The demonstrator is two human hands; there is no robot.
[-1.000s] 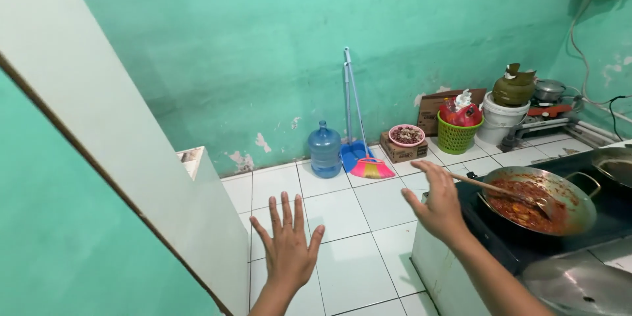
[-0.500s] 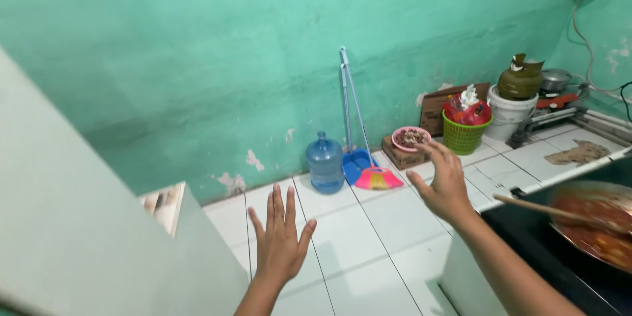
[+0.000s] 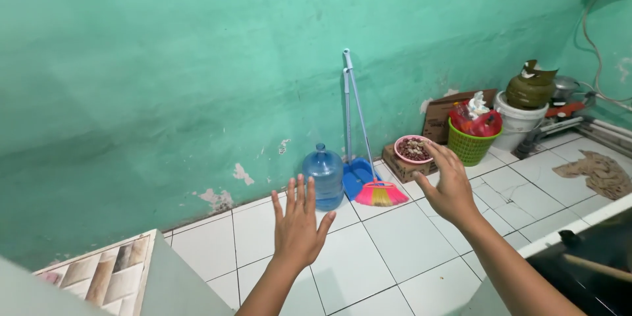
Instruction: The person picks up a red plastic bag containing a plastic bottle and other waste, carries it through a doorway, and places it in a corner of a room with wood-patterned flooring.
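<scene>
My left hand is raised in front of me, palm down, fingers spread, holding nothing. My right hand is also held out in the air with fingers apart and empty. Both hover above the white tiled floor. Beyond them against the green wall stand a blue water jug, a blue dustpan and a broom with a pink and orange head. A pink bowl of dark bits rests on a small cardboard box just past my right hand.
A green basket with red bags, a white bucket topped by a green gas cylinder, a brown cloth and a low tiled ledge stand around the floor. A black stove edge with a wooden handle is at lower right.
The view has swung left and down: the pan of red food and the white door panel have left the frame. Both hands stay out, open and empty.
</scene>
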